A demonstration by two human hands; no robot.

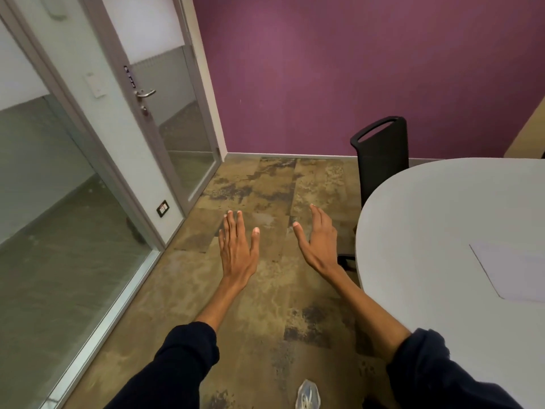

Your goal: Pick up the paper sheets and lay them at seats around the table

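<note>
Paper sheet (513, 273) lies flat on the pale, rounded worktop (442, 231) at the far right of the view, set in from the curved rim and cut off by the picture's edge, so whether it is a single leaf or a thin stack cannot be told. Neither hand is on it. The left hand (237, 250) and the right hand (320, 245) are both held out in front of the body over the mottled brown floor (265, 305), palms down. Their fingers (233, 222) are straight, with the thumbs spread; they hold nothing and touch nothing. The right hand is the nearer of the two to the worktop but is clear of its rim. A black chair (382, 160) stands pushed in at the far side of the worktop, below the purple wall (324, 69), and no paper shows at that seat. To the left is a glass door (177, 128), and a shoe (307, 394) shows at the bottom edge. Judged from this, the task looks to be at or near its start: the sheet has not been picked up, and the one seat in view is unserved. The rest of the worktop is out of view, so any places already laid there cannot be counted.
</note>
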